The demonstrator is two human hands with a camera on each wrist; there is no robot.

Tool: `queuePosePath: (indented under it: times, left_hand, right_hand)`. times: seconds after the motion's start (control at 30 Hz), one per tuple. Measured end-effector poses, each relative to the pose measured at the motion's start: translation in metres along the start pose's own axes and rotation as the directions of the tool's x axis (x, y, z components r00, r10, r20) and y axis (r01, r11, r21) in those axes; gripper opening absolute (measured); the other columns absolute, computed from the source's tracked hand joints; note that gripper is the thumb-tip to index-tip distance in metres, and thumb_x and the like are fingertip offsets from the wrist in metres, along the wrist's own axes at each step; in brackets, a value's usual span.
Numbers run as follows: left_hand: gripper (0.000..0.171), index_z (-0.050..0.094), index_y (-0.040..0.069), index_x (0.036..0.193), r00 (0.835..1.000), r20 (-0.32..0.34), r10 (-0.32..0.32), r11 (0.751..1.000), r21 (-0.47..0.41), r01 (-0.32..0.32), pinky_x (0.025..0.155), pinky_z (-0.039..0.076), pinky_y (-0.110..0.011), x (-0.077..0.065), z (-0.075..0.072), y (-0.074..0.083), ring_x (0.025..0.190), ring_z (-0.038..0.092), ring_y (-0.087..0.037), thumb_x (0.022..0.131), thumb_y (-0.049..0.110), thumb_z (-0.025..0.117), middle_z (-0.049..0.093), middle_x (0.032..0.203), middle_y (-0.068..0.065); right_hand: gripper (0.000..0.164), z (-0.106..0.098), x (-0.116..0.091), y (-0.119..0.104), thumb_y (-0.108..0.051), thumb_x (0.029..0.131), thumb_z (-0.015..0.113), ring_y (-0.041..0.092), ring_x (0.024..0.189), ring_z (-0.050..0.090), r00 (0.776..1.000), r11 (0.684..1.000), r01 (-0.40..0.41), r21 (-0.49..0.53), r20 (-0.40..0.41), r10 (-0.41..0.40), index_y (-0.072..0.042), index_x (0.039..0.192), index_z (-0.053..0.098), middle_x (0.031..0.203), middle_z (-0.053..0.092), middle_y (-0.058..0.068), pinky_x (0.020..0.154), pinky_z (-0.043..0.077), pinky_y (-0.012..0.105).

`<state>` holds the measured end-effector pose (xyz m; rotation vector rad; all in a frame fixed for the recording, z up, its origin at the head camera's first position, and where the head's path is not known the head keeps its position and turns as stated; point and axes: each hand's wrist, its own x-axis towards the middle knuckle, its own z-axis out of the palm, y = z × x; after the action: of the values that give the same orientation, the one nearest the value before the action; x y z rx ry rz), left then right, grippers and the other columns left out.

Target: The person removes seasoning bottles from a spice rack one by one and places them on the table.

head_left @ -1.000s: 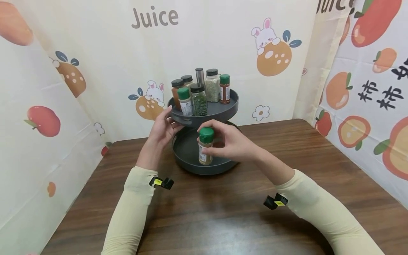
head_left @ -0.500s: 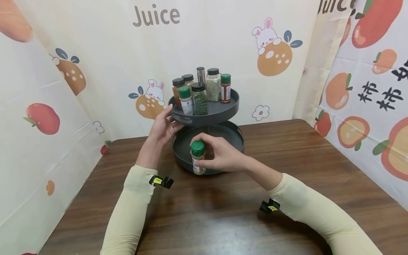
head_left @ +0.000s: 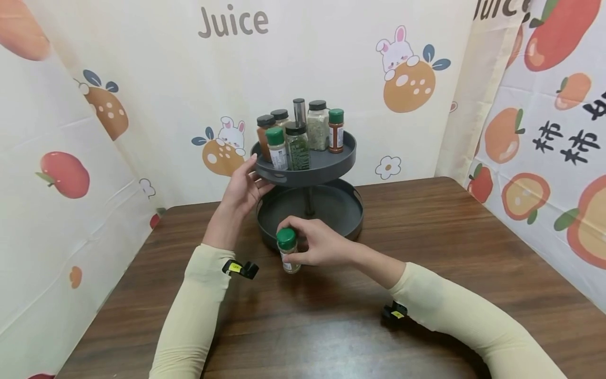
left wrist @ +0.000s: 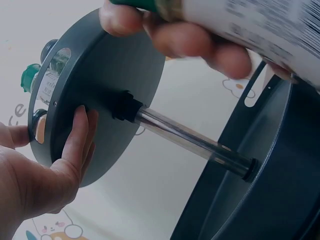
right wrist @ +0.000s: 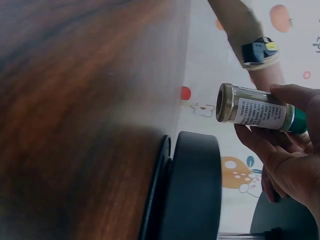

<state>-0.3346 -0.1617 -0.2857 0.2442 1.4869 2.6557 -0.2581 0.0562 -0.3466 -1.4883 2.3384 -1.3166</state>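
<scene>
My right hand (head_left: 319,242) grips a small spice jar (head_left: 286,250) with a green cap, pale contents and a white label, in front of a dark grey two-tier tray. In the right wrist view the spice jar (right wrist: 257,107) lies between thumb and fingers, its base apart from the tabletop. My left hand (head_left: 240,192) holds the left rim of the upper tray (head_left: 326,171). In the left wrist view the left hand (left wrist: 47,170) has its thumb at the rim and its fingers against the underside. A post joins it to the lower tray (head_left: 331,210).
Several spice jars stand on the upper tray, among them a green-capped jar (head_left: 276,150), a jar of green herbs (head_left: 298,147) and a red-brown jar (head_left: 336,131). Beneath is a brown wooden table (head_left: 303,326). Printed cloth (head_left: 322,47) hangs behind and at both sides.
My right hand has carried the green-capped spice jar from over the lower tray down, left and towards me, past its front rim. My left hand stays on the upper tray.
</scene>
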Motion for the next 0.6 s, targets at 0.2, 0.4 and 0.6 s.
queuePosePath:
  times: [0.2,0.4,0.6]
  left_hand:
    - [0.061,0.033,0.006,0.150,1.000,0.005,-0.002,1.000,-0.005,0.002,0.077,0.063,-0.034,-0.001,0.000,0.000,0.090,0.072,-0.025,0.101,0.036,0.054,0.059,0.108,-0.013]
    - [0.063,0.033,0.007,0.150,1.000,0.005,0.002,1.000,0.005,-0.002,0.078,0.063,-0.034,0.000,0.000,-0.001,0.093,0.071,-0.025,0.100,0.038,0.056,0.058,0.110,-0.013]
    - [0.064,0.031,0.010,0.152,1.000,0.006,-0.002,1.000,0.001,0.002,0.079,0.063,-0.035,0.001,-0.001,0.000,0.094,0.071,-0.026,0.099,0.038,0.057,0.055,0.119,-0.014]
  right_hand:
    - [0.046,0.006,0.000,0.004,-0.018,0.084,0.079,0.010,0.092,0.060,0.999,0.999,-0.032,-0.023,0.019,0.033,-0.017,0.120,0.051,0.104,0.061,0.000,0.084,0.061,0.040]
    - [0.046,0.007,0.001,0.010,-0.017,0.083,0.079,0.012,0.092,0.059,0.997,0.997,-0.070,-0.030,0.038,0.071,-0.017,0.119,0.051,0.104,0.062,0.000,0.083,0.062,0.044]
    - [0.045,0.007,0.001,0.012,-0.019,0.084,0.079,0.011,0.094,0.060,0.992,0.994,-0.099,-0.037,0.069,0.102,-0.017,0.119,0.051,0.105,0.062,0.000,0.084,0.062,0.039]
